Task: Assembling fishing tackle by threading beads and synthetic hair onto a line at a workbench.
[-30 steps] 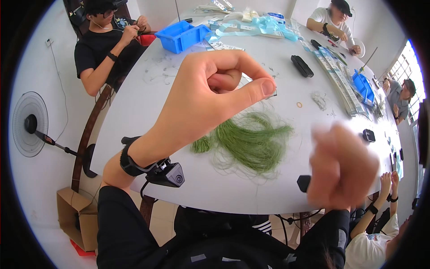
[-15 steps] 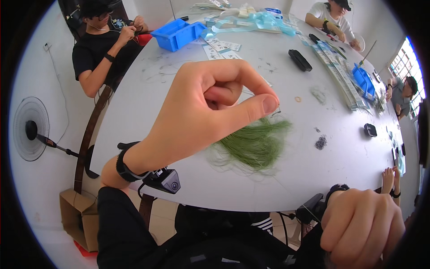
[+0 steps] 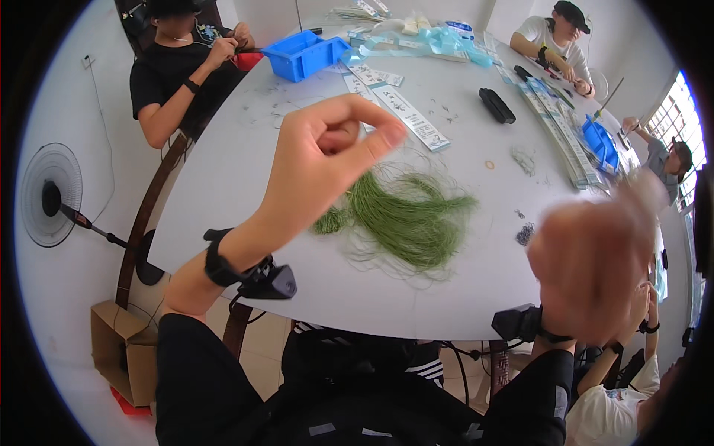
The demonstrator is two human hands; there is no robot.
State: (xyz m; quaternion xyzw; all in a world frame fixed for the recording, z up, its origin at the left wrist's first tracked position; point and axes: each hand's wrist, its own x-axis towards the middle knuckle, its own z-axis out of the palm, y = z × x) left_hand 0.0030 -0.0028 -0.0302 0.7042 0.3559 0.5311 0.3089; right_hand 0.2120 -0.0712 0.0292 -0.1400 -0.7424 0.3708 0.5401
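Left hand [image 3: 327, 160] raised over the round white table [image 3: 223, 186], fingers [image 3: 387, 137] pinched together; if a strand sits between them, it's too thin to tell. Right hand [image 3: 591, 260] blurred, curled into a loose fist, can't tell what it holds. Loose bundle of thin green fibre strands [image 3: 405, 215] lies on table between both hands.

The right hand [image 3: 595, 271] has risen from below the white bench [image 3: 223, 186] edge, blurred; the left hand [image 3: 327, 160] has edged leftward.
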